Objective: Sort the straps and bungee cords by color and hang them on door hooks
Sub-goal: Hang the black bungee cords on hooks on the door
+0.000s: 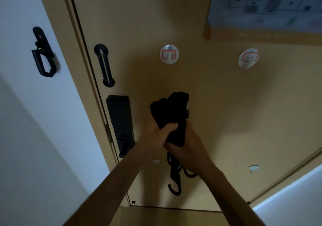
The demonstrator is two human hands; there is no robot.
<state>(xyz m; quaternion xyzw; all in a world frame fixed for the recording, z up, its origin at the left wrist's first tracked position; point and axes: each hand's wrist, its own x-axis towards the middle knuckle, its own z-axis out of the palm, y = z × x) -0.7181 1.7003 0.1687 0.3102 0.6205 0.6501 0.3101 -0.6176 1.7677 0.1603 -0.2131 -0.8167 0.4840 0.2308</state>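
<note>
Below illegibly labelled hooks [169, 54] [248, 57], hands [156, 136] [189, 144] gripping straps [171, 110]

I hold my left hand [156, 135] and right hand [190, 147] together in front of the door [226, 112], both gripping the bundle of straps [171, 114], which rises above them; a cord end [174, 189] hangs below. On the door above, the left hook [169, 54] sits almost over the bundle and the right hook [248, 58] well apart to its right, under a posted sheet [270, 6]. At the door's left edge a slotted plate [104, 65] sits above the lock unit [120, 119]; a bracket [44, 53] is on the wall [26, 121] further left.
</note>
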